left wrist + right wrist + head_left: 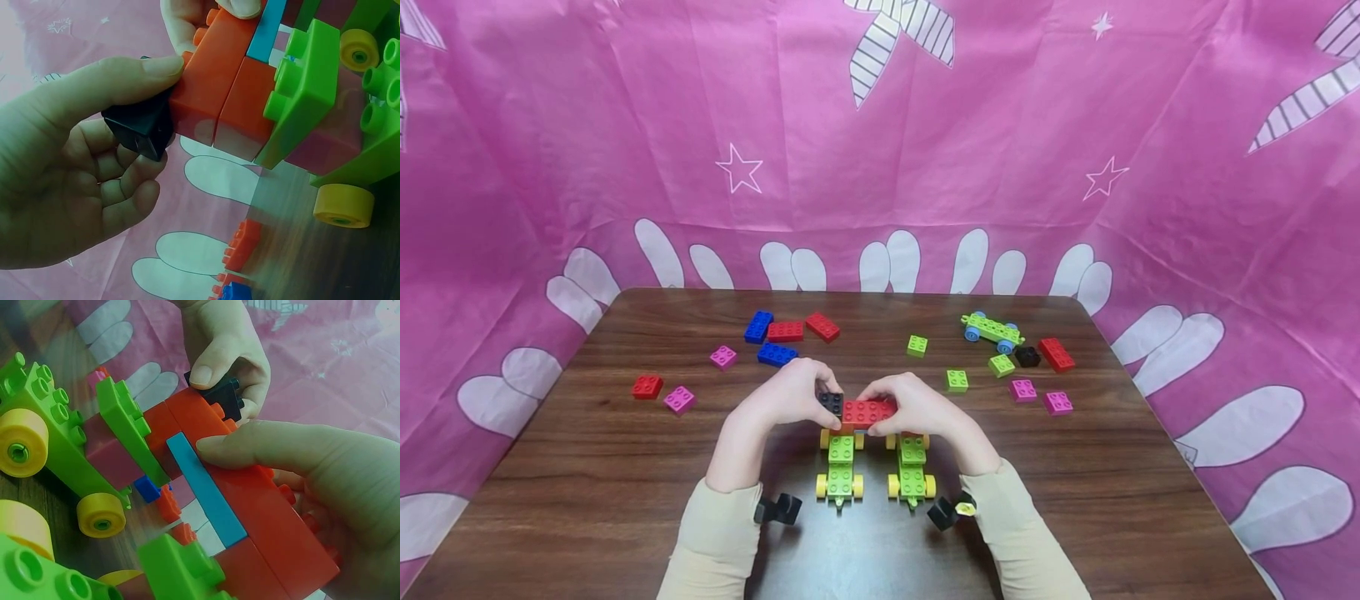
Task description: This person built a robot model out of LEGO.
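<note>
My left hand [793,393] pinches a black brick [140,125] between thumb and fingers, against the left end of a long red brick [867,412]. The black brick's underside is partly hidden, so I cannot tell whether it is joined to anything. My right hand [916,406] grips the long red brick, thumb on its near side and fingers behind. Under that brick, a flat blue piece [206,490] runs between two red bricks. These sit above green bricks [306,94] and pink bricks [112,453], on two green wheeled bases [841,481] with yellow wheels.
At the back left lie blue bricks [758,327], red bricks [785,332] and pink bricks [680,400]. On the right are a green wheeled base [992,327] with blue wheels, a loose black brick [1027,357], and several green, pink and red bricks. Pink cloth [925,167] hangs behind the table.
</note>
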Motion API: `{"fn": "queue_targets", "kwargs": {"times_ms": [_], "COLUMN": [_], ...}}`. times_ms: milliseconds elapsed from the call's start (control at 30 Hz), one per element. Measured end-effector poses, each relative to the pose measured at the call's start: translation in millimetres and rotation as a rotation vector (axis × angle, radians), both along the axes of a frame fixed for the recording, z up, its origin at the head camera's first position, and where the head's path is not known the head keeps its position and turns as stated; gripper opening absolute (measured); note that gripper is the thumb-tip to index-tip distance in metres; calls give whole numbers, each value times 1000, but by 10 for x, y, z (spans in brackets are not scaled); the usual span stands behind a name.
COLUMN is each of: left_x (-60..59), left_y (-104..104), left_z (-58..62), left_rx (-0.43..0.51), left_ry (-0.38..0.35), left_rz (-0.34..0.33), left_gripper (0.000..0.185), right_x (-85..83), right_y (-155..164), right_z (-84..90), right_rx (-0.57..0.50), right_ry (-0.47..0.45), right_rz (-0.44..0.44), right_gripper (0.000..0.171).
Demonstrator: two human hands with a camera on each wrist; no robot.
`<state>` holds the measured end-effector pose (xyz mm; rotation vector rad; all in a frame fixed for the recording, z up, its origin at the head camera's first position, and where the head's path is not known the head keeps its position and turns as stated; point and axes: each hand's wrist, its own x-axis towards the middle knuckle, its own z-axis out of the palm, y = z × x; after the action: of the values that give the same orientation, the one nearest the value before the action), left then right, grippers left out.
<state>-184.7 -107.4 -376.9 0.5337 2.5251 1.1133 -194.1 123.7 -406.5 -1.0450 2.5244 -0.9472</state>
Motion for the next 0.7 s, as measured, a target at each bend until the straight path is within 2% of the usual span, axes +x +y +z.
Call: {"fn": "queue_targets", "kwargs": {"times_ms": [567,700], "left_x": [-17,-6], "left_y": [21,-2], "left_z": [-3,-7], "left_rx": [-15,-12], "left_ry": [10,15], "left_rz": [14,-3], "left_gripper": [30,32], "right_x": [-1,1], "right_y": [10,5], "right_z": [4,-1], "right_rx": [-1,5], "right_ry": [-9,-17], "right_rz": [-7,-12], "right_gripper": [35,36]}}
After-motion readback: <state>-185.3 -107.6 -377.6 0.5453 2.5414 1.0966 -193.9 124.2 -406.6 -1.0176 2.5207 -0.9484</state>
